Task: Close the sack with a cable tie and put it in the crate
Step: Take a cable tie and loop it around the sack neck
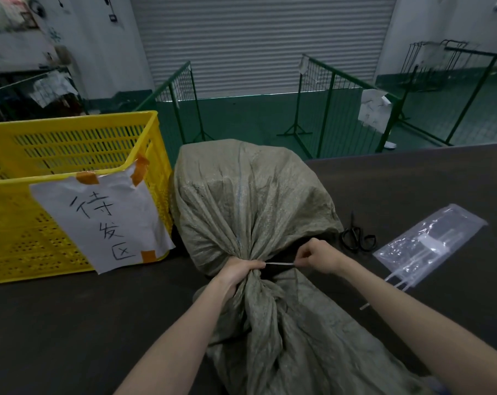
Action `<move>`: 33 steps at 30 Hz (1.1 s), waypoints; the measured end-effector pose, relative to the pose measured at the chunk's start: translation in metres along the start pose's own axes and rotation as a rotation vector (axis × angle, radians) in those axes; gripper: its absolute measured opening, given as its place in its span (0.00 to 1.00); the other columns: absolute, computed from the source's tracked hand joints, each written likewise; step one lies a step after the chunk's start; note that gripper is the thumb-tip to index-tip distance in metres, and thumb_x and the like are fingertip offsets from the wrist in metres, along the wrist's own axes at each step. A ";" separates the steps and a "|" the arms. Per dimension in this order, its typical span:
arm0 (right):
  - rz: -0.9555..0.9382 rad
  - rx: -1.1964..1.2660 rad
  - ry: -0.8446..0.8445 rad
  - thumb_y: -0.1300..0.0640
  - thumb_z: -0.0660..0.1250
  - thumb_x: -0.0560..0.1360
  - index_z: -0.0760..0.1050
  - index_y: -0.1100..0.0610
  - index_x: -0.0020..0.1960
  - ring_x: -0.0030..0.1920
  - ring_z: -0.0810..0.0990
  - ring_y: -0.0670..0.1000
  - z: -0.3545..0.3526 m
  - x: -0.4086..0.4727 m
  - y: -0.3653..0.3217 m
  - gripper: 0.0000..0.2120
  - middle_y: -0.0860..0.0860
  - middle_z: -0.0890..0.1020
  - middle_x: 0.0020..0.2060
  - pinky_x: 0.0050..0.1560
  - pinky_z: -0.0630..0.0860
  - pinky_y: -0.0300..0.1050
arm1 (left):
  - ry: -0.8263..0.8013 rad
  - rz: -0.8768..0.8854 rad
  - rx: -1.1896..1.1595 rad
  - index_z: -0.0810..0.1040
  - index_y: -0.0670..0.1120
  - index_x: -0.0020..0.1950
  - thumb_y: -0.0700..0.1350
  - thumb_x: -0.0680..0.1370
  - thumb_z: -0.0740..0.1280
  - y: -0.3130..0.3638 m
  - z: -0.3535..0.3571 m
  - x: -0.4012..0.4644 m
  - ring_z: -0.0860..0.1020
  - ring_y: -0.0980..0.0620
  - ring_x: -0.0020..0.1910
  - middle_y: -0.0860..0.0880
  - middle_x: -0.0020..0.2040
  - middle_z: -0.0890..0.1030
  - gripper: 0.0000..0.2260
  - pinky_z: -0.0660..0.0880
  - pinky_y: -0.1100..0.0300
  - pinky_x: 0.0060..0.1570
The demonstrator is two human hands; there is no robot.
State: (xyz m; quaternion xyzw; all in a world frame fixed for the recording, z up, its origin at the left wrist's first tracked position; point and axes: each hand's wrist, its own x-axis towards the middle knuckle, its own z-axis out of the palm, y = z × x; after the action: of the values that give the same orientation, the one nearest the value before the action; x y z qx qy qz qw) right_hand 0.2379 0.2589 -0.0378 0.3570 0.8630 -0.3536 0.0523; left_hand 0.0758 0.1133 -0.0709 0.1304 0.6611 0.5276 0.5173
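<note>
1. Loose sack mouth, nearest the camera: grey-green woven fabric spread flat on the dark surface point(70, 323), fanning out below the gathered neck.
2. Sack point(250, 201): bulky, filled, lying on the surface just right of the crate, its neck bunched tight toward the viewer.
3. Left hand point(238, 273): fingers wrapped closed around the gathered neck, clamping the fabric together.
4. Cable tie point(280, 264): thin, pale strip stretched level from the neck to the right, taut between the two hands; whether it is looped fully round the neck cannot be told.
5. Right hand point(317, 256): fingers pinched together on the free end of the cable tie, just right of the neck.
6. Crate point(70, 155): yellow, slotted plastic, standing on the surface at left, beside the sack and possibly touching it; white paper sign point(105, 220) with handwritten characters taped to its near wall with orange tape.
7. Scissors point(357, 238): black, lying flat on the surface just right of the sack.
8. Clear plastic bag point(429, 246): on the surface further right, holding pale cable ties whose ends stick out of its near end
</note>
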 end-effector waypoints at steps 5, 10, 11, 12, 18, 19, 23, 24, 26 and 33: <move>0.058 -0.133 0.036 0.61 0.66 0.72 0.79 0.52 0.33 0.41 0.82 0.53 0.006 0.008 -0.002 0.10 0.55 0.84 0.39 0.40 0.77 0.43 | 0.037 -0.003 -0.007 0.80 0.40 0.57 0.39 0.72 0.72 -0.003 -0.001 0.003 0.81 0.49 0.44 0.43 0.49 0.83 0.14 0.78 0.62 0.41; 0.100 -0.199 0.044 0.61 0.63 0.73 0.78 0.51 0.36 0.46 0.81 0.56 0.021 0.014 -0.017 0.10 0.53 0.81 0.43 0.48 0.79 0.51 | 0.042 0.005 -0.034 0.78 0.41 0.59 0.38 0.72 0.72 -0.001 0.001 -0.001 0.80 0.50 0.44 0.44 0.50 0.82 0.16 0.77 0.62 0.39; 0.125 -0.244 0.057 0.61 0.62 0.74 0.79 0.52 0.40 0.47 0.80 0.56 0.023 0.014 -0.019 0.09 0.53 0.80 0.45 0.48 0.77 0.51 | 0.056 0.009 -0.031 0.78 0.39 0.59 0.38 0.72 0.72 -0.002 0.002 -0.001 0.80 0.49 0.43 0.43 0.51 0.82 0.16 0.77 0.61 0.41; 0.150 -0.294 0.070 0.60 0.61 0.75 0.78 0.54 0.46 0.50 0.79 0.57 0.026 0.014 -0.022 0.08 0.54 0.79 0.48 0.48 0.76 0.51 | 0.070 0.013 -0.031 0.78 0.38 0.60 0.39 0.71 0.73 -0.003 0.002 -0.001 0.80 0.48 0.43 0.41 0.53 0.82 0.17 0.77 0.60 0.44; 0.075 -0.106 -0.002 0.60 0.66 0.73 0.81 0.53 0.37 0.46 0.81 0.53 0.035 0.020 -0.023 0.08 0.55 0.83 0.42 0.48 0.76 0.45 | 0.087 0.011 -0.072 0.79 0.36 0.60 0.41 0.72 0.73 -0.001 0.006 -0.010 0.81 0.46 0.44 0.40 0.51 0.83 0.18 0.78 0.55 0.51; 0.038 -0.028 -0.008 0.61 0.68 0.72 0.83 0.55 0.39 0.45 0.81 0.50 0.037 0.022 -0.025 0.06 0.54 0.83 0.40 0.46 0.75 0.42 | 0.093 0.014 -0.088 0.78 0.36 0.61 0.44 0.71 0.74 -0.001 0.005 -0.012 0.82 0.46 0.48 0.40 0.52 0.83 0.21 0.78 0.55 0.53; 0.003 0.157 0.021 0.65 0.69 0.71 0.83 0.63 0.45 0.44 0.78 0.48 0.051 0.025 -0.032 0.05 0.52 0.81 0.40 0.41 0.71 0.35 | 0.209 0.015 -0.210 0.59 0.39 0.75 0.63 0.56 0.79 -0.015 -0.001 0.001 0.80 0.48 0.57 0.45 0.63 0.78 0.56 0.76 0.51 0.60; 0.009 0.156 0.013 0.66 0.67 0.71 0.83 0.64 0.45 0.45 0.77 0.49 0.055 0.026 -0.034 0.06 0.52 0.81 0.41 0.42 0.70 0.36 | 0.228 -0.007 -0.270 0.57 0.41 0.76 0.65 0.55 0.79 -0.016 -0.001 -0.003 0.79 0.48 0.58 0.45 0.64 0.77 0.58 0.76 0.50 0.61; 0.012 0.154 0.007 0.69 0.64 0.71 0.82 0.64 0.41 0.47 0.77 0.49 0.062 0.028 -0.036 0.08 0.53 0.81 0.42 0.45 0.69 0.37 | 0.193 -0.054 -0.430 0.65 0.42 0.73 0.67 0.60 0.75 -0.012 -0.002 -0.025 0.80 0.46 0.57 0.44 0.62 0.79 0.49 0.78 0.50 0.57; -0.013 0.207 -0.005 0.75 0.59 0.69 0.77 0.56 0.29 0.46 0.80 0.53 0.074 0.034 -0.040 0.19 0.54 0.83 0.37 0.45 0.74 0.41 | 0.312 -0.089 -0.862 0.70 0.38 0.69 0.49 0.82 0.57 -0.025 -0.021 -0.039 0.74 0.40 0.62 0.40 0.64 0.75 0.20 0.74 0.50 0.52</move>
State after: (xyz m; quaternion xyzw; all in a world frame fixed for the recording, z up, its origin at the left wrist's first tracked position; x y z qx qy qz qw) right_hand 0.1747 0.2110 -0.0815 0.3542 0.8240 -0.4421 0.0148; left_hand 0.0849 0.0635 -0.0718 -0.2061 0.4562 0.7451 0.4407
